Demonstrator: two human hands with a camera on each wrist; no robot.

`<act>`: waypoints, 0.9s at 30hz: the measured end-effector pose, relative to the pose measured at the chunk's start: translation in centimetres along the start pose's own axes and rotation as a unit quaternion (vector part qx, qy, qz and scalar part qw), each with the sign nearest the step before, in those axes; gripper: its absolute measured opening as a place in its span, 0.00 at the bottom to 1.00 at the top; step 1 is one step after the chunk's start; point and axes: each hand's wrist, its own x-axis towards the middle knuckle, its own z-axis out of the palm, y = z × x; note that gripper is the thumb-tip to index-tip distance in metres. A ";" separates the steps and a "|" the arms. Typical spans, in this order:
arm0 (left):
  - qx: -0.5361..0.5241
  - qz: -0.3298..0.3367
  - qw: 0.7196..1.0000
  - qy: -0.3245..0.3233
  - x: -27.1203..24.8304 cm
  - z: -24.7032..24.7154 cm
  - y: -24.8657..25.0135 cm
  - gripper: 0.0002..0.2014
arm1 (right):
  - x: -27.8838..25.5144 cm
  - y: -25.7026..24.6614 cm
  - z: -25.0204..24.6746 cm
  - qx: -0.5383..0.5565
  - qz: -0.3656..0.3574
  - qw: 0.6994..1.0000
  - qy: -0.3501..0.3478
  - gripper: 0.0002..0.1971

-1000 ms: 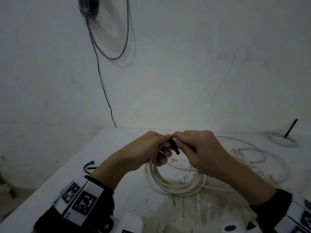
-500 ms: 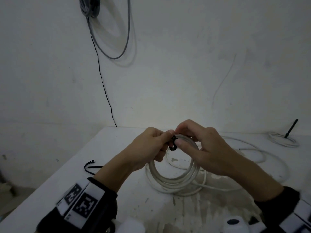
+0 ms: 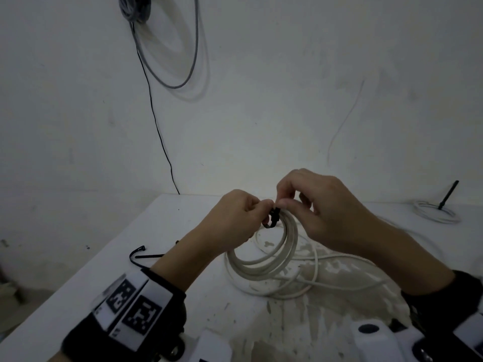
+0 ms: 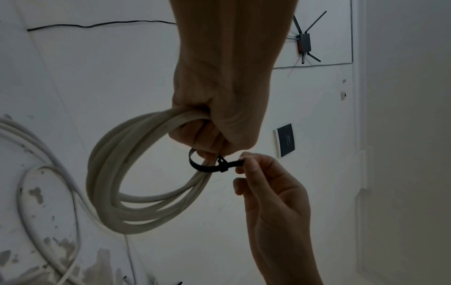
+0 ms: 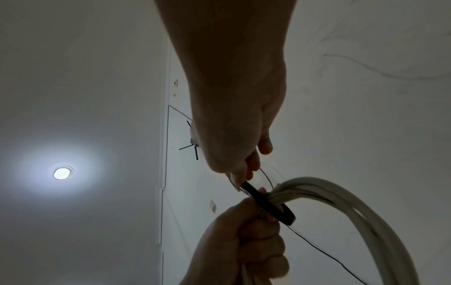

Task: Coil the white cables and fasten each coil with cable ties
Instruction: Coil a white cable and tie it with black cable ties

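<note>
A coil of white cable (image 3: 271,257) (image 4: 136,192) (image 5: 341,202) is lifted at its top above the white table (image 3: 162,231). My left hand (image 3: 235,218) (image 4: 214,123) (image 5: 244,241) grips the bundled strands at the top of the coil. A black cable tie (image 3: 271,218) (image 4: 207,164) (image 5: 268,202) is looped loosely round the bundle just beside that grip. My right hand (image 3: 313,210) (image 4: 263,185) (image 5: 239,135) pinches the tie's free tail between thumb and forefinger.
More loose white cable (image 3: 326,280) trails over the stained table to the right. A second white coil (image 3: 433,212) with a black tie sticking up lies at the far right. Spare black ties (image 3: 141,254) lie at the left. Grey cable (image 3: 167,48) hangs on the wall.
Both hands have risen with the top of the coil. The tie, a short stub a second ago, now forms a loop round the bundle, its tail drawn out by my right hand.
</note>
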 end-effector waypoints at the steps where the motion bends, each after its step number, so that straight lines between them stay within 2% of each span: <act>1: 0.005 -0.005 1.000 0.004 0.1 0.1 -0.1 0.21 | 0.1 -0.1 -0.2 0.001 0.006 1.000 0.011 0.06; 5: -0.008 -0.028 0.999 0.020 0.4 0.1 -0.4 0.21 | 0.2 -0.4 -0.9 0.012 0.006 0.998 0.066 0.03; 13: 0.037 0.015 0.997 0.063 0.7 0.7 -1.0 0.25 | 0.3 -0.4 -0.8 0.073 0.057 0.989 0.117 0.03; 16: 0.011 0.018 0.998 0.065 0.6 1.4 -1.7 0.23 | 0.6 -0.6 -1.2 0.135 0.138 0.980 0.056 0.05; 19: 0.001 0.024 0.997 0.073 0.7 1.9 -2.3 0.20 | 0.7 -0.7 -1.8 0.180 0.189 0.965 -0.020 0.04; 21: 0.005 0.034 0.996 0.082 0.8 2.3 -2.5 0.20 | 0.4 -0.8 -1.7 0.212 0.229 0.949 -0.051 0.09; 22: 0.011 0.042 0.995 0.087 0.8 2.5 -2.5 0.21 | 0.2 -0.7 -1.5 0.226 0.254 0.939 -0.052 0.13; 24: 0.025 0.065 0.993 0.098 0.8 2.8 -2.4 0.21 | -0.2 -0.6 -1.0 0.261 0.323 0.909 -0.038 0.13; 27: 0.039 0.099 0.988 0.115 0.7 3.0 -2.2 0.21 | -0.6 -0.4 -0.6 0.363 0.434 0.823 -0.043 0.15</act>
